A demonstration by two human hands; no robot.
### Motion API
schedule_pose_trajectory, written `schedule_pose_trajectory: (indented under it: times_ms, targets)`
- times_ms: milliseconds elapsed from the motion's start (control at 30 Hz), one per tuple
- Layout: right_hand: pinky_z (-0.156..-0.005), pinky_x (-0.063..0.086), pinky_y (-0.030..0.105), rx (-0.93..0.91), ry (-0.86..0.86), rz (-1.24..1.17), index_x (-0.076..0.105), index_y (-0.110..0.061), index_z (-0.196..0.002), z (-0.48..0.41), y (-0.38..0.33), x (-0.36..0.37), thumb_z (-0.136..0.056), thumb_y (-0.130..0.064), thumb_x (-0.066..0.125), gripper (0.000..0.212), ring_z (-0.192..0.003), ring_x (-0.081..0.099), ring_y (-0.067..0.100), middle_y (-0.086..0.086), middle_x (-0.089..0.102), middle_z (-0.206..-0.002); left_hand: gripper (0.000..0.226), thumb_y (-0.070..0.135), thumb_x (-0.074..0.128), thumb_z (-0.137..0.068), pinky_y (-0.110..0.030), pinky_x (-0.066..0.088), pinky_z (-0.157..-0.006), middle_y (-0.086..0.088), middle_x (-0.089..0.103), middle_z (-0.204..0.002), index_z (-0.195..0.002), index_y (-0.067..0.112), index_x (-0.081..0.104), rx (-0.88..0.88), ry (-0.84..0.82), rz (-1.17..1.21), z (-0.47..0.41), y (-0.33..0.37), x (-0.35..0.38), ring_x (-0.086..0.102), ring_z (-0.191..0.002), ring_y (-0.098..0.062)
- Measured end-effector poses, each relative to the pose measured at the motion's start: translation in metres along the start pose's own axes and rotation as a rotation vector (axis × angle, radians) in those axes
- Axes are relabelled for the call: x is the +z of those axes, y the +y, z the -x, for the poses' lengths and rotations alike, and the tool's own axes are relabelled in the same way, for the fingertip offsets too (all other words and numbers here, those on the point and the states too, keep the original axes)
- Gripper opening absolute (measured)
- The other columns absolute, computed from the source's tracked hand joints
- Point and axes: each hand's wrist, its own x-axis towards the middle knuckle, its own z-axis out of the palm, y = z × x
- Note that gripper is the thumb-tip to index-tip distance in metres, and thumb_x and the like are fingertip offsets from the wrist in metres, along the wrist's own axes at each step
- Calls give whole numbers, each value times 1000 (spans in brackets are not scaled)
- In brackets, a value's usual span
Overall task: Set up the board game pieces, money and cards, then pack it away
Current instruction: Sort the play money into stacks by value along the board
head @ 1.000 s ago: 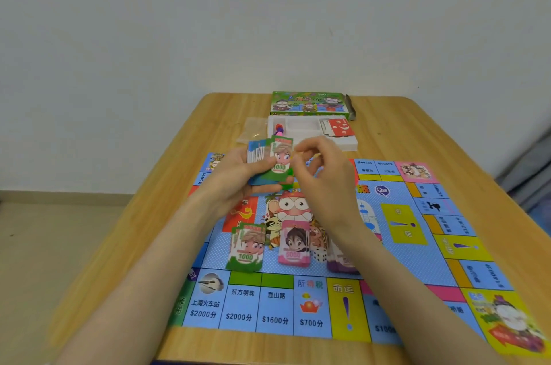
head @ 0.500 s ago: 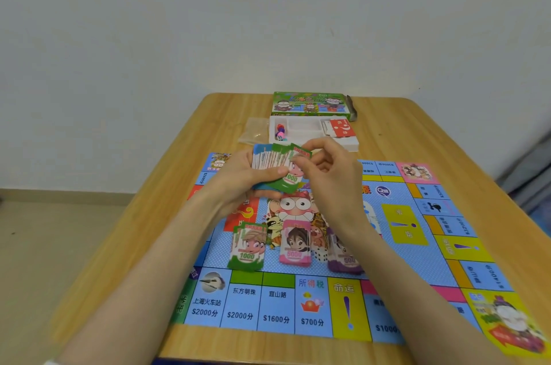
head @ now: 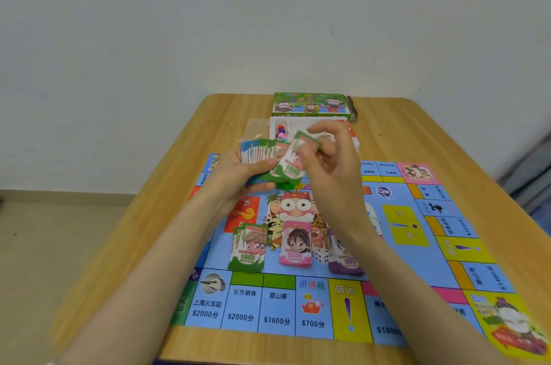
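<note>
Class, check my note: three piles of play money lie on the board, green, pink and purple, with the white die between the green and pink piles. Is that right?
Not quite. The head view shows the white die between the pink pile and the purple pile; the green pile lies further left on the board.

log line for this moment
left hand: holds note fan | right hand: pinches green 1000 note | board: green pile, pink pile, purple pile

Bare board [head: 417,269] right of money piles [head: 295,248]
</note>
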Motion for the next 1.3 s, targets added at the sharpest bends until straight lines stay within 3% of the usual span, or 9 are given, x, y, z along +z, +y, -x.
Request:
schedule_pose_trajectory:
  times_ms: [100, 167, 367, 500, 700, 867, 967, 1100, 1300]
  targets:
    - [-54, 47, 31, -103, -235, 108, 53, -28, -98, 8, 2, 6, -88, -2, 57, 29, -61, 58, 13, -7, 63, -74, 13, -3, 62, -83, -21, 53, -47, 2, 71, -65, -82, 11, 62, 35, 27, -13, -1, 1, -2, 67, -55, -10]
    - [-57, 42, 15, -150, -402, 214, 59, -16, -88, 11, 6, 10, -84, 1, 60, 17, -61, 54, 3, -5, 62, -75, 15, -5, 62, -83, -22, 53, -48, 1, 70, -64, -81, 10, 63, 49, 35, -28, -1, 2, -3, 66, -55, -11]
    - [-65, 41, 8, -20, -682, 382, 67, -6, -78, 16, 18, 15, -77, -6, 74, 6, -73, 57, 2, -1, 67, -77, 11, -1, 65, -84, -17, 51, -45, -3, 73, -74, -90, 8, 65, 22, 61, 27, -3, 1, -3, 70, -63, -13]
    - [-62, 39, 13, -44, -767, 524, 66, -10, -79, 17, 20, 18, -77, -11, 74, 8, -63, 50, -1, -21, 50, -66, 13, -1, 64, -84, -16, 51, -44, -1, 73, -73, -93, 8, 64, 14, 70, 33, -1, 2, -2, 70, -63, -11]
    - [-63, 30, 19, -140, -854, 740, 62, -17, -98, 20, 19, 19, -81, -25, 70, 20, -67, 38, 2, -21, 36, -68, 13, -1, 64, -85, -16, 51, -45, 2, 73, -70, -91, 11, 63, 21, 75, 15, 1, 3, 0, 70, -62, -9]
    - [-76, 40, 32, -188, -819, 782, 55, -17, -110, 22, 25, 18, -75, -28, 72, 41, -96, 46, 14, -1, 51, -109, 11, 1, 66, -83, -17, 52, -46, -1, 73, -71, -91, 8, 64, 0, 80, 18, 2, 3, -1, 70, -62, -11]
    - [-80, 44, 35, -207, -826, 765, 55, -14, -111, 25, 23, 17, -74, -32, 74, 45, -98, 45, 18, 2, 47, -110, 13, 1, 67, -83, -17, 52, -46, -2, 73, -74, -93, 7, 64, -2, 85, 29, 2, 3, -1, 70, -64, -12]
    - [-81, 39, 26, -222, -909, 801, 50, -16, -118, 29, 16, 17, -75, -47, 71, 57, -100, 41, 13, -1, 44, -115, 11, 0, 64, -85, -16, 51, -45, 0, 73, -70, -91, 9, 63, 2, 74, 23, 3, 4, 0, 70, -62, -10]
    - [-75, 21, 17, -293, -934, 860, 47, -14, -120, 30, 13, 18, -79, -42, 68, 54, -100, 39, 13, 0, 48, -114, 12, 0, 64, -84, -16, 50, -44, -1, 73, -73, -91, 9, 63, -5, 73, 38, 2, 4, -2, 70, -65, -10]
